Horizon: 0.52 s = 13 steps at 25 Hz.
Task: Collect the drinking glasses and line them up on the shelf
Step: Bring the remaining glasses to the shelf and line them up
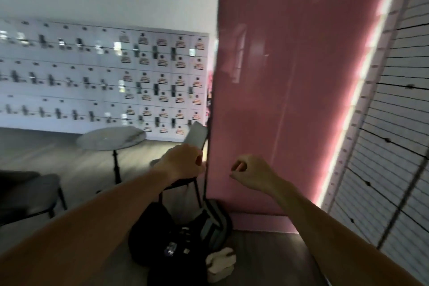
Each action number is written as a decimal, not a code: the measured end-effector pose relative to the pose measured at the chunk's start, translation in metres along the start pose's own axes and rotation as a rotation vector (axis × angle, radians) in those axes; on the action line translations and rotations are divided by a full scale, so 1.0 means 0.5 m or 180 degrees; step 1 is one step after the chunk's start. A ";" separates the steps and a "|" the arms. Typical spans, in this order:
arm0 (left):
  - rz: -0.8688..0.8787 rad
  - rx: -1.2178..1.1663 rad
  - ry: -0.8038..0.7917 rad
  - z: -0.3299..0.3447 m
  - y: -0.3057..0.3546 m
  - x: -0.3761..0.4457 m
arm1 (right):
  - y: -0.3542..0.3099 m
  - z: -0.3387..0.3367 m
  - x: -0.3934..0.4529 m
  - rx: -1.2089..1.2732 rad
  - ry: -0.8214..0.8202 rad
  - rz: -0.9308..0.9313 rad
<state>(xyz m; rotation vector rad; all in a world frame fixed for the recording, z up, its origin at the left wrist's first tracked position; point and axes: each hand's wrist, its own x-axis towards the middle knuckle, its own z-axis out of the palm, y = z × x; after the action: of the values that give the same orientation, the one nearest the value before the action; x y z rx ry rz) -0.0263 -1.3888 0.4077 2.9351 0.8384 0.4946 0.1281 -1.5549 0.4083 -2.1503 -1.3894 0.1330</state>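
Observation:
My left hand (pixel 183 161) grips the lower end of a pale grey, tapered drinking glass (pixel 196 136), which tilts up and to the right beside the edge of a tall pink panel (pixel 290 100). The glass is blurred and its base is hidden inside my fingers. My right hand (pixel 249 173) is raised in front of the pink panel at about the same height, its fingers curled in with nothing visible in them. No shelf and no other glasses are in view.
A round marble-topped table (pixel 111 138) on a thin black leg stands ahead on the left. A dark chair (pixel 27 190) sits at the far left. A black backpack (pixel 176 239) and a pale bundle (pixel 220 262) lie on the floor below my hands. White lockers (pixel 104 76) line the back wall.

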 end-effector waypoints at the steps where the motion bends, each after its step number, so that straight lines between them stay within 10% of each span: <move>1: -0.0163 0.0054 0.0001 -0.004 -0.063 -0.015 | -0.041 0.042 0.037 0.0031 -0.0102 -0.0105; 13: -0.1434 0.0378 -0.0087 -0.015 -0.617 -0.080 | -0.370 0.428 0.423 0.0238 -0.1213 -0.1026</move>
<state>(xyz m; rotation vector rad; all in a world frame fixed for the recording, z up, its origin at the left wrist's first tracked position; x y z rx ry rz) -0.2170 -1.1474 0.3618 2.7087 1.5151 0.3790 -0.0053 -1.2303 0.3699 -1.8733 -1.8938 0.4810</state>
